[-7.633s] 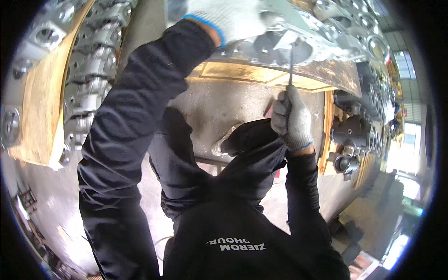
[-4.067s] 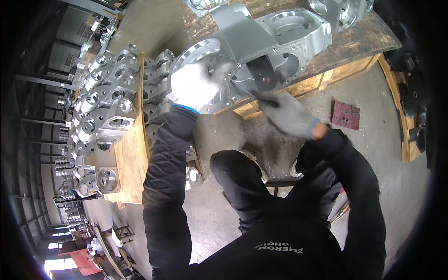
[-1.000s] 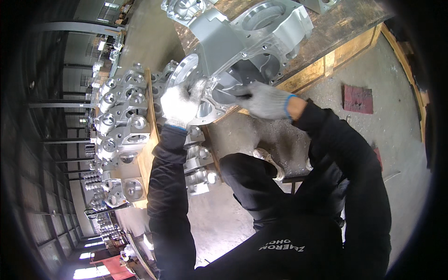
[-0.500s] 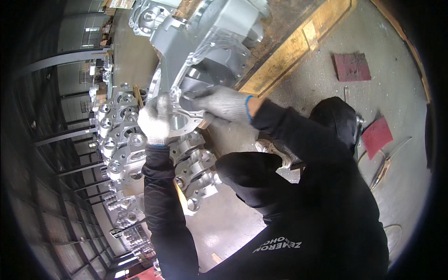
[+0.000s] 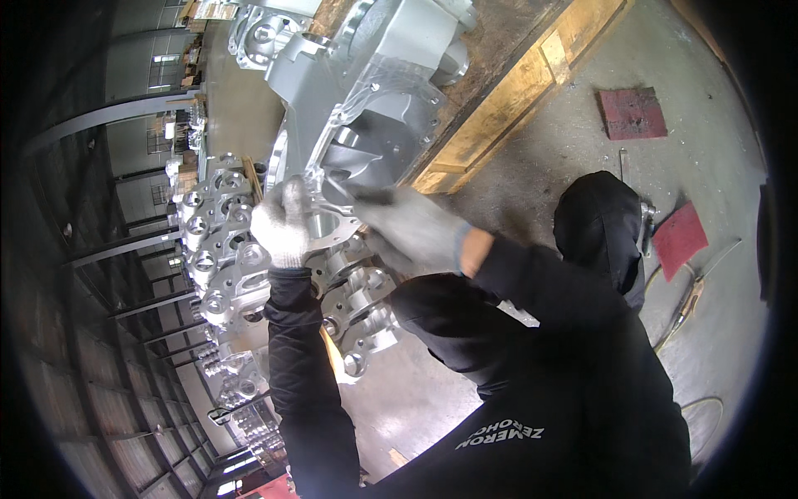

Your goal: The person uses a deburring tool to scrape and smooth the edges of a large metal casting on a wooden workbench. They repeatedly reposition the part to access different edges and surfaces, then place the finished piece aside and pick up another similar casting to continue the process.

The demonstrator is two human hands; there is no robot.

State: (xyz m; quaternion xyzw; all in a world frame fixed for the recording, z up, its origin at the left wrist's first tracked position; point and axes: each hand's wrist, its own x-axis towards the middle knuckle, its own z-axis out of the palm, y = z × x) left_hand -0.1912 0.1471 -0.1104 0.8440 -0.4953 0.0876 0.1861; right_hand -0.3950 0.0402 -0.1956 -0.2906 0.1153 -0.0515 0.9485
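Note:
A large grey metal casting (image 5: 312,125) with machined flanges and a dark hollow fills the upper middle. In a white knit glove, my left hand (image 5: 281,224) has its fingers curled over the casting's near edge, beside a round bored hole. My right hand (image 5: 416,223), gloved too and smeared by motion, reaches to the mouth of the hollow from the right. Its fingers are closed around something dark and small at the casting's rim, which I cannot make out.
A wooden pallet (image 5: 499,98) lies under the casting. Several similar castings (image 5: 218,241) stand on the left. Two dark red sheets (image 5: 632,114) and an air blow gun (image 5: 688,301) with a hose lie on the floor at right, near my knee.
My right hand has pulled back a little toward me, down and right, and is more blurred. My left hand keeps its hold on the casting. The whole view has shifted slightly.

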